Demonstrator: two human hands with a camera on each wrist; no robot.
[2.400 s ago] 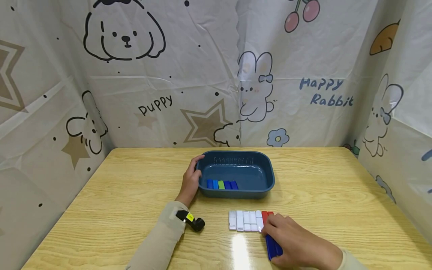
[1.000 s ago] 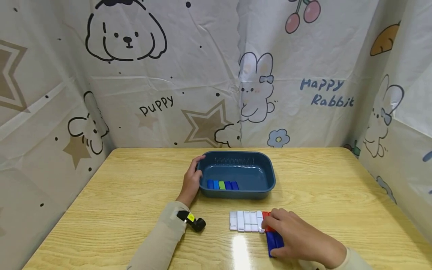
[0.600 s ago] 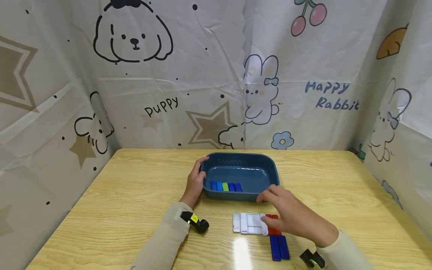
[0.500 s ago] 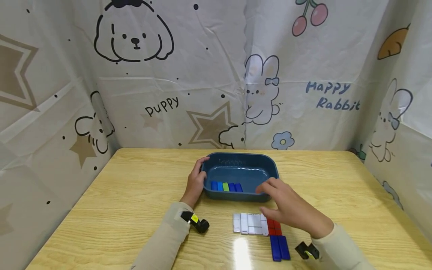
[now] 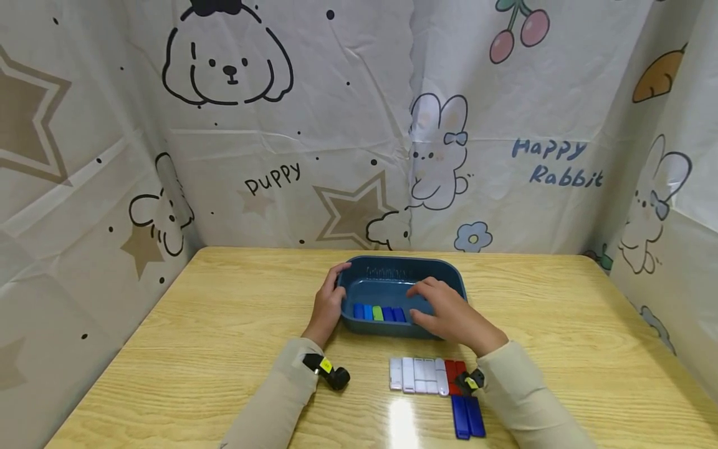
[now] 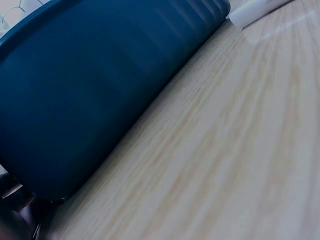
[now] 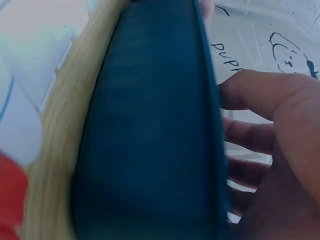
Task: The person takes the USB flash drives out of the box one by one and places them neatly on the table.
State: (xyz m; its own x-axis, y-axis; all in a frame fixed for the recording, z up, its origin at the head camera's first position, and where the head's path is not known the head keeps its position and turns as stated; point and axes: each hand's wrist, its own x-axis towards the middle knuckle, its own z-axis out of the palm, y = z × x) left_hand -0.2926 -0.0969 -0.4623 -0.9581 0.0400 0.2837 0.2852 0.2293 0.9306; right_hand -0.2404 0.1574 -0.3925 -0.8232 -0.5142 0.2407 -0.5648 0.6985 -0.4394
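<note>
A dark blue rectangular basin [image 5: 387,327] stands on the table, with a row of small oblong blocks [image 5: 378,313] inside by its near wall, several blue and one lime green. My left hand [image 5: 325,308] holds the basin's left end, fingers along the rim; in the left wrist view most of it is out of sight. Over the basin's right half hovers my right hand [image 5: 449,315], thumb and fingers spread, nothing visible between them. Nearer me lie white pieces [image 5: 421,376] side by side, red pieces [image 5: 455,369] at their right, and two dark blue pieces [image 5: 468,417] below the red.
The wooden table [image 5: 224,324] reaches back to a printed cloth backdrop [image 5: 348,125] that also closes in both sides. My right sleeve [image 5: 533,399] passes close to the red and dark blue pieces.
My right hand has lifted from the red and dark blue pieces and moved forward and left over the basin. The left hand stays at the basin's end. The view has shifted slightly.
</note>
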